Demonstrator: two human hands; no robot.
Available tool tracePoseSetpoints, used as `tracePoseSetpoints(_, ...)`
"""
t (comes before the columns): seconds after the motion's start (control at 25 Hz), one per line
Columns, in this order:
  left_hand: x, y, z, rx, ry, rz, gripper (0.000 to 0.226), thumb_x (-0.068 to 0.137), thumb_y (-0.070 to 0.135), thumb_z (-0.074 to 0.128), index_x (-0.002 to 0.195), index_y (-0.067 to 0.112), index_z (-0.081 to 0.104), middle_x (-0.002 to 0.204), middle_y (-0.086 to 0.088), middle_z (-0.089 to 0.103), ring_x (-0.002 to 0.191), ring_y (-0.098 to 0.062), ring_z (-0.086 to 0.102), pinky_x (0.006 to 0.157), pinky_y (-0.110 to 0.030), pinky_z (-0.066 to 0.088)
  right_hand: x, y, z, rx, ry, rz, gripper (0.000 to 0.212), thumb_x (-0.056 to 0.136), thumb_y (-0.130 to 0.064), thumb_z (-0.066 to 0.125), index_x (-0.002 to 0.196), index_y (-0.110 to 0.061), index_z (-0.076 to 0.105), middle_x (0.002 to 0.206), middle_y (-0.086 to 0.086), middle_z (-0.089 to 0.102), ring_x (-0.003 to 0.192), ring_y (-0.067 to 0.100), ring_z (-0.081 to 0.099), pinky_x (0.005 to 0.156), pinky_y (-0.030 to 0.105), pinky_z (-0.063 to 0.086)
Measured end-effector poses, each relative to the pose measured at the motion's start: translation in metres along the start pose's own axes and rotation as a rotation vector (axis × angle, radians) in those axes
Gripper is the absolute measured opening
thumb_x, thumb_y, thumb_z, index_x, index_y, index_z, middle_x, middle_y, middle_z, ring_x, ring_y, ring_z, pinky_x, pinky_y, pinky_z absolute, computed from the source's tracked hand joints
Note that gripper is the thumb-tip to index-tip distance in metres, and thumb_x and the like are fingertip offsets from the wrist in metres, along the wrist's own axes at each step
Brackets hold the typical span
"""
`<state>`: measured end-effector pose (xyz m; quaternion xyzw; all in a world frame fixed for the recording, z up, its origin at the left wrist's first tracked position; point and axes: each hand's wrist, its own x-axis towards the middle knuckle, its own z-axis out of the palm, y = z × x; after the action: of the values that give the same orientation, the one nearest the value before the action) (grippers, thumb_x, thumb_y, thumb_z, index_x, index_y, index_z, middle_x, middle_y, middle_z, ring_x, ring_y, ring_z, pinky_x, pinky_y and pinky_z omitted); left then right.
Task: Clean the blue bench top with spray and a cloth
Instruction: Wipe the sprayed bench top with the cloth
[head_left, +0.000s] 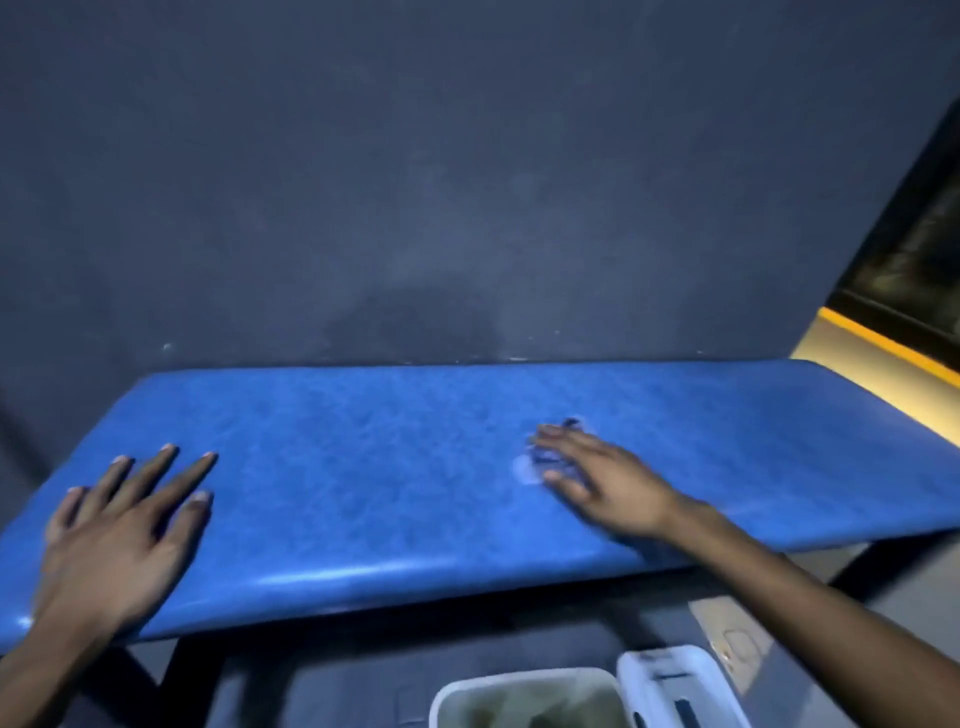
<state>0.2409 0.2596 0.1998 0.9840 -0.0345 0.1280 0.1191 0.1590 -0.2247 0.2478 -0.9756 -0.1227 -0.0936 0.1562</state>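
The blue padded bench top (389, 441) runs left to right across the view, against a dark wall. My left hand (124, 530) lies flat on its near left part, fingers spread, with nothing in it. My right hand (597, 478) rests on the right half of the bench, its fingers pressing down on a small crumpled cloth (535, 465), pale and dark blue, which is blurred and mostly covered by the fingers. No spray bottle is in view.
On the floor under the bench's front edge stand a white bin (519, 691) and a white container (670, 680). A dark grey wall (415, 182) backs the bench. At the far right is a yellow-edged ledge (883, 348).
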Motion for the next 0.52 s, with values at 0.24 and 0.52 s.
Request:
tracePoseSetpoints(0.24, 0.009, 0.006, 0.009, 0.102, -0.193, 0.173, 0.065, 0.086, 0.080, 0.010, 0.144, 0.062, 0.032, 0.166, 0.018, 0.015, 0.156, -0.012, 0.002, 0.120, -0.062, 0.007, 0.029, 0.116, -0.027, -0.037, 0.163, 0.476, 0.042, 0.093, -0.041, 0.042, 0.121, -0.017, 0.063, 0.129, 0.001, 0.067, 0.130, 0.020, 0.054, 0.113, 0.029, 0.027)
tracePoseSetpoints(0.52, 0.026, 0.188, 0.030, -0.009, -0.284, 0.197, 0.058, 0.099, 0.062, 0.015, 0.155, 0.052, 0.004, 0.167, 0.019, -0.003, 0.155, -0.009, -0.004, 0.123, -0.051, -0.002, 0.039, -0.018, 0.014, 0.099, -0.019, 0.020, 0.035, 0.098, -0.028, 0.051, 0.127, -0.014, 0.064, 0.142, 0.006, 0.060, 0.137, 0.018, 0.050, 0.114, 0.022, 0.030)
